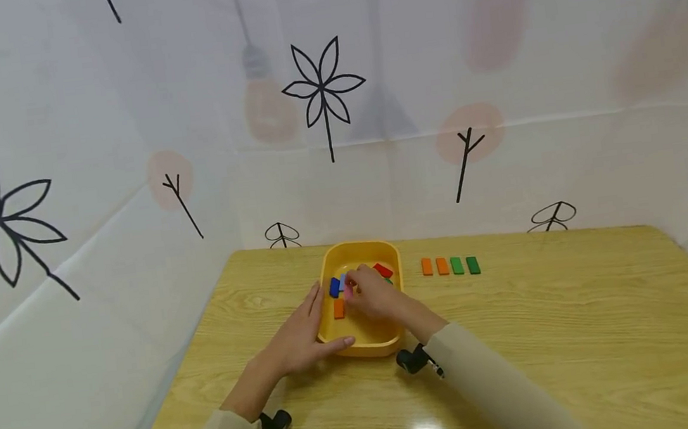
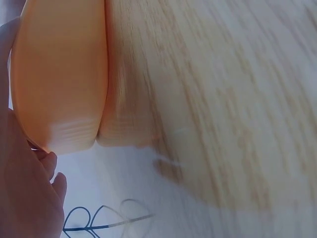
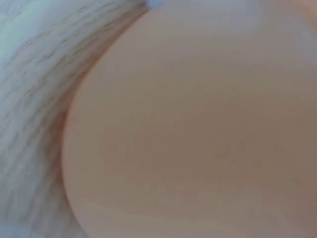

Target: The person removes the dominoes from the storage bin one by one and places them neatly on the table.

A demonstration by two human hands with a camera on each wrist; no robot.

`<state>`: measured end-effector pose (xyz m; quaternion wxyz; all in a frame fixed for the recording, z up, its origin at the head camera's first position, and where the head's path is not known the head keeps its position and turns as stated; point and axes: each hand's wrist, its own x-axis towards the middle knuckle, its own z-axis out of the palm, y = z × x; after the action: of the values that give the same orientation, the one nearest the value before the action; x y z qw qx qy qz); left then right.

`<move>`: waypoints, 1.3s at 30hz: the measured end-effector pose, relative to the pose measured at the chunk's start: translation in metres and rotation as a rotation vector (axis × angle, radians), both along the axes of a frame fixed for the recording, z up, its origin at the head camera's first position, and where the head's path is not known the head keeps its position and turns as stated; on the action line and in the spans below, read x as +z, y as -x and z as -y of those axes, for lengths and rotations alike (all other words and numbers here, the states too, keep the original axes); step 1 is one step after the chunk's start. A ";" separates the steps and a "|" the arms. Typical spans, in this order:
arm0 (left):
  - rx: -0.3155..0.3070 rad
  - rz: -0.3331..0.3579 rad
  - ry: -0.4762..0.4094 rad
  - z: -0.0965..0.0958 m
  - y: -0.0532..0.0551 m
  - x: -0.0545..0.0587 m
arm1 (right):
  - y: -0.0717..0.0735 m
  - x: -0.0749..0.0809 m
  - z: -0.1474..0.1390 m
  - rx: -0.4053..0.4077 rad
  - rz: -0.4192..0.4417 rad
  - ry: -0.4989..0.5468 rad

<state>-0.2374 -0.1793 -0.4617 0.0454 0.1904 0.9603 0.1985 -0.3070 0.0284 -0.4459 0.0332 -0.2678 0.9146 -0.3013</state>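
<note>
A yellow plastic tray (image 1: 369, 350) stands on the table with small coloured tiles inside. My right hand (image 1: 374, 294) reaches into it, fingers bent down, and pinches a pink tile (image 1: 348, 292), partly hidden by the fingers. Close to those fingertips lie a dark blue tile (image 1: 334, 287), a light blue tile (image 1: 342, 283) and an orange tile (image 1: 338, 308). Beyond the hand are a red tile (image 1: 383, 269) and a mostly covered green one. My left hand (image 1: 297, 336) rests along the tray's left side, fingers extended and thumb over the near rim. The right wrist view is blurred.
Right of the tray, a row of tiles lies on the wooden table (image 1: 571, 309): two orange (image 1: 427, 266), a light green (image 1: 457, 266) and a dark green (image 1: 474, 265). A white printed cloth (image 1: 392, 188) hangs behind and at the sides.
</note>
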 end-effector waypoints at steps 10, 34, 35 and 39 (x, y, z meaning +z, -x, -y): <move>0.015 0.005 0.004 0.000 0.000 -0.002 | -0.015 0.026 -0.029 0.078 -0.050 0.095; 0.042 0.033 -0.001 -0.001 0.003 -0.002 | -0.026 0.043 -0.095 0.132 -0.094 0.125; 0.041 0.033 0.002 -0.001 0.003 -0.003 | -0.026 0.043 -0.098 0.130 -0.105 0.119; 0.039 0.028 0.010 0.000 0.003 -0.003 | -0.023 0.043 -0.113 0.122 -0.147 0.092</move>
<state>-0.2409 -0.1795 -0.4649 0.0558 0.1688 0.9641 0.1974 -0.2837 0.1410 -0.4024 -0.0279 -0.3458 0.8817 -0.3198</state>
